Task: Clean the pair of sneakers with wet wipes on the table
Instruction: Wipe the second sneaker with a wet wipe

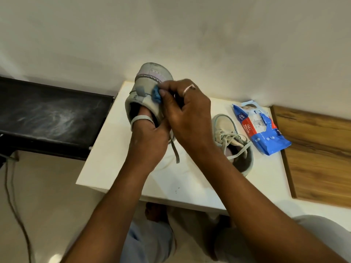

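White wall fills the upper half of the view, and below it a white worktop stands against that wall. Farthest left, a grey cable trails over the pale floor. Beside it a black bench with pale scuff marks butts up to the worktop's left edge. Next comes the left hand, whose fingers are pushed inside the opening of a grey sneaker, holding it lifted above the worktop with its sole turned up and away; a loop of the lace crosses the thumb and another lace end hangs down toward the worktop. The right hand is closed around a crumpled blue wipe, pinching it against the side of the held sneaker; a ring shows on one finger. Right of the hands, the second sneaker rests on the worktop, opening toward the person, laces loose. Just beside it lies a blue and white pack of wipes, near the wall. A wooden board adjoins the worktop's right edge.
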### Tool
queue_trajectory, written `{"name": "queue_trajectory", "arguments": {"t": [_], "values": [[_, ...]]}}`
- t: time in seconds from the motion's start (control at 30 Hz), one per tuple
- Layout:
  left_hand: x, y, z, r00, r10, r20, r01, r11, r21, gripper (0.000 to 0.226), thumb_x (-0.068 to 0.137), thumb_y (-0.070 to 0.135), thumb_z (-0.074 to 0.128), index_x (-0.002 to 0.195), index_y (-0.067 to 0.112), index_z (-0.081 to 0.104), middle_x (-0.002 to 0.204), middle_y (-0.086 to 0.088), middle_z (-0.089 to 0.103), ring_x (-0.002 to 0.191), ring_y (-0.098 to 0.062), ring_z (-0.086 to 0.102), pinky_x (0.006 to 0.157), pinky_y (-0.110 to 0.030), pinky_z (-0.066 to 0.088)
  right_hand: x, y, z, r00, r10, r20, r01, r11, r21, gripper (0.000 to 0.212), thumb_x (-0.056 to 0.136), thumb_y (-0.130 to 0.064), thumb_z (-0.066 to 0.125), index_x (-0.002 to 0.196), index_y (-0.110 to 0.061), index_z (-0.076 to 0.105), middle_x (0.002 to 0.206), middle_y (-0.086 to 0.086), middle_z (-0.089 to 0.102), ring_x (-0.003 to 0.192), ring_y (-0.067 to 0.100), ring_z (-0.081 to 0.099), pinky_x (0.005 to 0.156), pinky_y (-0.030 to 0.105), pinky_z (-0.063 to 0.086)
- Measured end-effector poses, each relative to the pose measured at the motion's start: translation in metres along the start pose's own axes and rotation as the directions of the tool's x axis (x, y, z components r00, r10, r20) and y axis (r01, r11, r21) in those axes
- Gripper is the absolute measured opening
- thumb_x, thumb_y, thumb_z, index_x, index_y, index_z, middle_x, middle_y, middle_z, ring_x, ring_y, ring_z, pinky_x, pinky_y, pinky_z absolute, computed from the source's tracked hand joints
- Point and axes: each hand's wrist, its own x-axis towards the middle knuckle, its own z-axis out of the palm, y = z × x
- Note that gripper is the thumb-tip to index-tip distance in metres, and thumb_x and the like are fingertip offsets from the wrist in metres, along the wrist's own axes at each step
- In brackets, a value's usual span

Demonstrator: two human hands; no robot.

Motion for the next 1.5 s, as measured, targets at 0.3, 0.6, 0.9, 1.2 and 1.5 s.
{"name": "queue_trajectory", "arguments": {"t": [0.3, 0.6, 0.9, 1.2, 1.5], "values": [[0.001, -0.001, 0.003, 0.999, 0.024, 0.025, -0.022, 0.998, -0.052, 0.038, 0.089, 0.022, 0.062, 0.123, 0.038, 0.052, 0.109, 0.014, 0.063, 0.107, -0.014, 0.063, 0.083, -0.027, 0.055, -0.002, -0.007, 0.002, 0.997, 0.006, -0.076, -0.004, 1.000, 0.031, 0.013, 0.088, -0.008, 0.068, 0.100, -0.009, 0.072, 0.095, 0.000, 0.070, 0.090, 0.006, 0.064, 0.081, 0.025, 0.054], [-0.001, 0.003, -0.004, 0.996, 0.031, -0.079, -0.024, 0.997, 0.078, 0.042, 0.085, 0.008, 0.067, 0.116, 0.033, 0.054, 0.114, 0.010, 0.062, 0.104, -0.006, 0.061, 0.090, -0.030, 0.055, -0.019, 0.021, -0.023, 0.988, 0.113, 0.110, -0.105, 0.992, -0.071, 0.016, 0.090, -0.012, 0.068, 0.104, -0.018, 0.071, 0.095, -0.006, 0.069, 0.088, 0.005, 0.064, 0.078, 0.028, 0.055], [-0.001, 0.022, -0.008, 0.996, 0.069, -0.051, -0.068, 0.998, 0.007, 0.044, 0.089, 0.055, 0.043, 0.113, 0.024, 0.063, 0.093, 0.010, 0.069, 0.091, -0.007, 0.066, 0.072, -0.018, 0.053, 0.026, -0.017, -0.065, 0.941, -0.224, 0.252, 0.298, 0.904, -0.308, 0.019, 0.091, -0.013, 0.065, 0.106, -0.019, 0.073, 0.100, -0.005, 0.065, 0.089, 0.008, 0.053, 0.076, 0.014, 0.042], [-0.008, 0.021, -0.004, 0.982, 0.174, 0.067, -0.183, 0.969, 0.166, 0.035, 0.089, 0.054, 0.031, 0.087, 0.030, 0.056, 0.076, 0.008, 0.064, 0.076, 0.000, 0.064, 0.062, -0.014, 0.052, 0.058, -0.030, -0.062, 0.805, -0.079, 0.588, 0.427, 0.766, -0.481, 0.022, 0.088, -0.016, 0.058, 0.098, -0.028, 0.074, 0.093, -0.010, 0.065, 0.087, 0.010, 0.054, 0.072, 0.023, 0.043], [0.001, 0.009, -0.019, 0.948, 0.317, -0.035, -0.299, 0.919, 0.257, 0.034, 0.091, 0.045, 0.041, 0.077, 0.016, 0.052, 0.065, 0.008, 0.053, 0.062, -0.007, 0.058, 0.051, -0.013, 0.044, 0.048, -0.016, -0.070, 0.734, 0.115, 0.669, -0.105, 0.993, -0.056, 0.013, 0.091, -0.013, 0.067, 0.092, -0.024, 0.074, 0.087, -0.010, 0.073, 0.085, 0.005, 0.068, 0.078, 0.020, 0.053]]}}
